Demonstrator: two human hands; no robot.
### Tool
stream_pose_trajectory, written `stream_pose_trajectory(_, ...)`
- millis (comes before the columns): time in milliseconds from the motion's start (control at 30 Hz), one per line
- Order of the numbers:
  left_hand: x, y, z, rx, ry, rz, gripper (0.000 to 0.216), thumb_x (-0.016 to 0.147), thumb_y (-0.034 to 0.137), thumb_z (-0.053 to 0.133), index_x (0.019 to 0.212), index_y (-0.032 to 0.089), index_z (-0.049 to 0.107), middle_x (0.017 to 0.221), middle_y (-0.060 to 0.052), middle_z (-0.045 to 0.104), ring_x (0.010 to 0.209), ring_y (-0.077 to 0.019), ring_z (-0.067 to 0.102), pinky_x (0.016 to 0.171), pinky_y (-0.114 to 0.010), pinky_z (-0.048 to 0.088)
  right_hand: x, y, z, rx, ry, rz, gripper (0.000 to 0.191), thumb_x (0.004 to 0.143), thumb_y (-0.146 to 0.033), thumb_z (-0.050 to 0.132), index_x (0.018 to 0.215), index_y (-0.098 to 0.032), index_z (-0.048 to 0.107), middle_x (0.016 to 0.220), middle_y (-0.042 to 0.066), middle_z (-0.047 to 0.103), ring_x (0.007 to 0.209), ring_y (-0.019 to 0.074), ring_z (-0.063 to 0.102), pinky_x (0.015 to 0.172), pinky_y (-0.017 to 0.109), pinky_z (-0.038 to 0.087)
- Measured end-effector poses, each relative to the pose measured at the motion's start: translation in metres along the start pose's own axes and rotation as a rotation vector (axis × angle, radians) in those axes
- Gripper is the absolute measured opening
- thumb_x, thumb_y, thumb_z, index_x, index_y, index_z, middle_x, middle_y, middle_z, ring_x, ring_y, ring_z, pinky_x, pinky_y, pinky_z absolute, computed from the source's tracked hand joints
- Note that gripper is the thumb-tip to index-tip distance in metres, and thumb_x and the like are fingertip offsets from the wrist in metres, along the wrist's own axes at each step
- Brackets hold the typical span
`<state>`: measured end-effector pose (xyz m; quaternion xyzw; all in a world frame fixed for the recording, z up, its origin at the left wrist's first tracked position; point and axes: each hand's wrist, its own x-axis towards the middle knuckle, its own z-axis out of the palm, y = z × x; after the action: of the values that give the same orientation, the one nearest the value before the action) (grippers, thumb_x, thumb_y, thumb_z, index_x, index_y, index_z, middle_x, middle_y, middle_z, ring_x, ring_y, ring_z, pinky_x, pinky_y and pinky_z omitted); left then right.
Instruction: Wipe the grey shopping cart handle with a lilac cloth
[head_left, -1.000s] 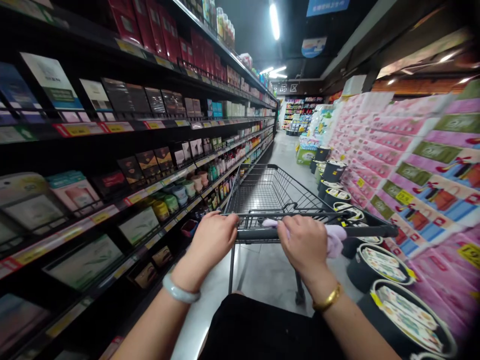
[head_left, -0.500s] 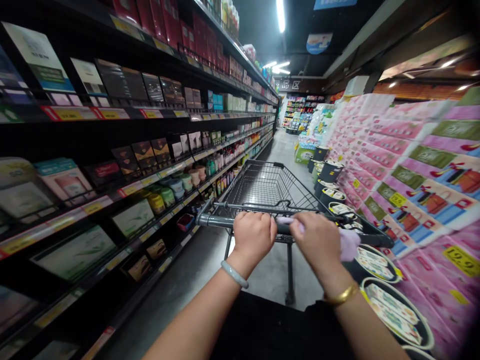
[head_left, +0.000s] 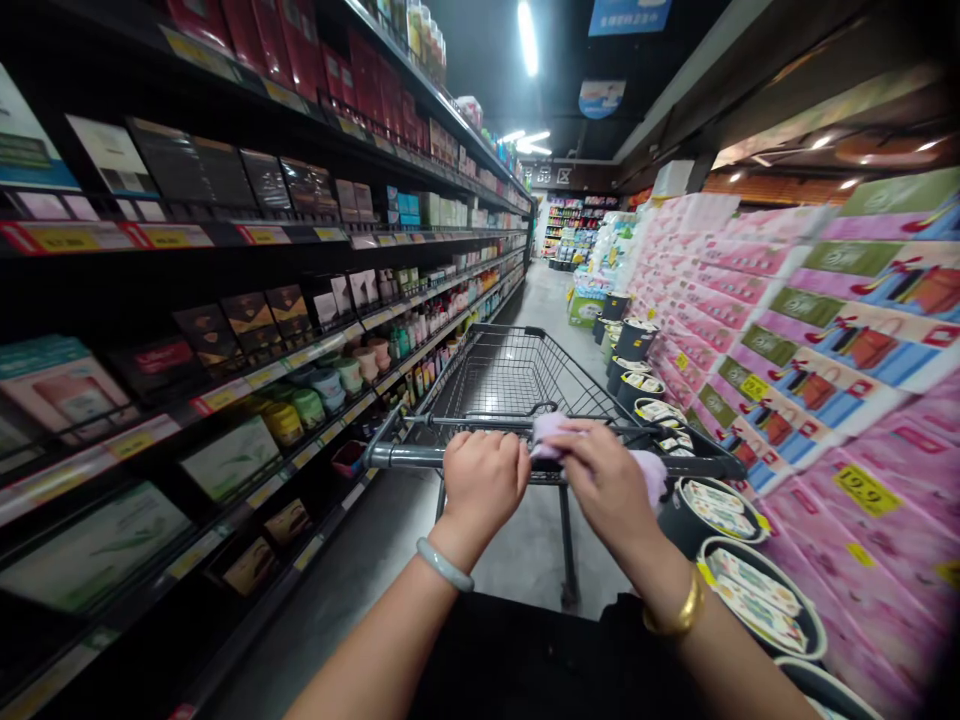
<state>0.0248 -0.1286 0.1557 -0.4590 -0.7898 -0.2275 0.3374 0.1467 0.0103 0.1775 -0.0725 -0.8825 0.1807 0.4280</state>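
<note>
The left hand [head_left: 484,480] is closed in a full grip around the handle [head_left: 405,457] of the shopping cart [head_left: 517,370], knuckles up, close to the middle of the bar. A pale bangle [head_left: 444,565] sits on the left wrist.

The right hand [head_left: 609,485] is just beside the left, on the same bar. Its fingers are curled over a pale lilac cloth [head_left: 551,432] and press it against the handle. One end of the cloth shows between the two hands; the other end bulges out at the right of the palm. A gold bangle [head_left: 679,615] sits on the right wrist.

The cart stands in the aisle directly ahead of the person, and its wire basket points down the aisle. What the basket holds cannot be told.

Left of the cart: dark shelves [head_left: 225,300] with boxed goods, jars and yellow price strips. Right of the cart: a row of round black tubs [head_left: 720,505] on the floor, near the cart's right side, and behind them a wall of stacked pink packs [head_left: 825,330]
</note>
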Motion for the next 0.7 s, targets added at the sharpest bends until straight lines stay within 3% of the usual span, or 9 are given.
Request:
stream_pose_trajectory(100, -0.001, -0.004, -0.005, 0.007, -0.024, 0.028, 0.027, 0.097, 0.032, 0.048, 0.074, 0.023, 0.060, 0.072, -0.002, 0.067, 0.071, -0.0200, 0.059, 0.074, -0.039, 0.030, 0.004, 0.005, -0.012, -0.142, -0.263, -0.130, 0.028, 0.091, -0.015, 0.050, 0.105, -0.025, 0.073, 0.117, 0.007, 0.070, 0.112, 0.0210, 0.063, 0.095, 0.038, 0.049)
stream_pose_trajectory(200, -0.002, -0.006, -0.009, 0.005, -0.031, 0.024, 0.030, 0.098, 0.032, 0.046, 0.074, 0.022, 0.060, 0.072, -0.002, 0.067, 0.072, -0.0196, 0.060, 0.075, -0.039, 0.030, 0.011, 0.040, -0.046, -0.450, -0.355, -0.071, 0.020, 0.094, -0.027, 0.054, 0.093, -0.027, 0.074, 0.105, 0.004, 0.074, 0.110, 0.0242, 0.063, 0.095, 0.043, 0.045)
stream_pose_trajectory(300, -0.003, -0.002, -0.009, -0.005, -0.021, 0.001, 0.031, 0.098, 0.032, 0.046, 0.072, 0.022, 0.060, 0.072, -0.003, 0.067, 0.072, -0.0198, 0.060, 0.076, -0.039, 0.031, 0.015, 0.065, -0.066, -0.633, -0.404, 0.053, 0.038, 0.098, -0.044, 0.049, 0.074, -0.025, 0.072, 0.086, 0.004, 0.073, 0.090, 0.0227, 0.066, 0.078, 0.037, 0.044)
stream_pose_trajectory(367, -0.002, 0.000, -0.007, -0.009, -0.006, -0.020, 0.030, 0.097, 0.031, 0.047, 0.071, 0.022, 0.060, 0.071, -0.003, 0.067, 0.072, -0.0201, 0.060, 0.075, -0.039, 0.031, 0.012, 0.060, -0.059, -0.672, -0.367, 0.144, 0.046, 0.100, -0.046, 0.044, 0.070, -0.023, 0.070, 0.078, 0.005, 0.070, 0.074, 0.0190, 0.063, 0.065, 0.032, 0.039)
stream_pose_trajectory(433, -0.002, 0.001, -0.006, -0.002, 0.001, -0.034, 0.030, 0.096, 0.031, 0.048, 0.070, 0.022, 0.060, 0.070, -0.003, 0.067, 0.072, -0.0203, 0.060, 0.075, -0.039, 0.031, 0.005, 0.039, -0.038, -0.659, -0.243, 0.160, 0.044, 0.100, -0.042, 0.044, 0.070, -0.022, 0.069, 0.076, 0.005, 0.068, 0.073, 0.0178, 0.062, 0.063, 0.031, 0.037)
stream_pose_trajectory(567, -0.002, -0.006, -0.008, 0.025, -0.020, -0.007, 0.030, 0.097, 0.031, 0.046, 0.072, 0.022, 0.060, 0.071, -0.002, 0.067, 0.072, -0.0202, 0.060, 0.076, -0.039, 0.031, -0.008, -0.003, 0.002, -0.546, -0.092, -0.060, 0.028, 0.099, -0.034, 0.047, 0.089, -0.020, 0.070, 0.094, 0.008, 0.070, 0.089, 0.0213, 0.061, 0.079, 0.033, 0.041)
stream_pose_trajectory(633, -0.003, -0.010, -0.010, 0.033, -0.034, 0.016, 0.031, 0.098, 0.032, 0.045, 0.073, 0.022, 0.061, 0.072, -0.002, 0.068, 0.072, -0.0202, 0.061, 0.076, -0.040, 0.031, -0.009, -0.002, 0.000, -0.470, -0.126, -0.158, 0.026, 0.099, -0.032, 0.047, 0.104, -0.020, 0.070, 0.102, 0.009, 0.071, 0.092, 0.0215, 0.062, 0.082, 0.033, 0.042)
stream_pose_trajectory(700, -0.004, -0.013, -0.011, 0.034, -0.043, 0.028, 0.031, 0.098, 0.033, 0.045, 0.073, 0.023, 0.060, 0.072, -0.001, 0.068, 0.073, -0.0203, 0.061, 0.076, -0.040, 0.031, -0.007, 0.014, -0.015, -0.419, -0.175, -0.133, 0.027, 0.099, -0.030, 0.048, 0.116, -0.021, 0.067, 0.105, 0.007, 0.072, 0.090, 0.0189, 0.064, 0.078, 0.030, 0.042)
